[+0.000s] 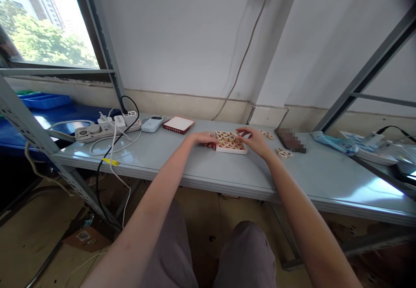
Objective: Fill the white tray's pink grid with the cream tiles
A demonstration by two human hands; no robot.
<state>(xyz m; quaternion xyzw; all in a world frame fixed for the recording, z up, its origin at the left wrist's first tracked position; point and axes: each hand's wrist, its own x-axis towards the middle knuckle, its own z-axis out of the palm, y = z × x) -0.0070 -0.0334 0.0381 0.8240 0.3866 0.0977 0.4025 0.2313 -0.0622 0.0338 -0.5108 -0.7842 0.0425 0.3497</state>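
Observation:
A shallow white box (pixel 231 150) on the grey table holds rows of round Chinese chess pieces (pixel 225 138), with red and dark characters. My left hand (pixel 205 139) grips the left side of this box, its fingers curled at the edge. Over the right rear corner is my right hand (pixel 252 139), with thumb and fingers bent around a chess piece there; the piece is mostly hidden. To the right, loose chess pieces (pixel 284 153) lie in a small group on the table. A few other loose pieces (pixel 268 135) sit farther back, behind my right hand.
A dark red box lid (pixel 178 125) with a white top lies left of the box, beside a light blue power bank (pixel 152 124). A power strip (pixel 107 127) with tangled cables is farther left. A brown phone-like object (pixel 290 140), partly blurred, and blue plastic wrapping (pixel 334 142) are at right.

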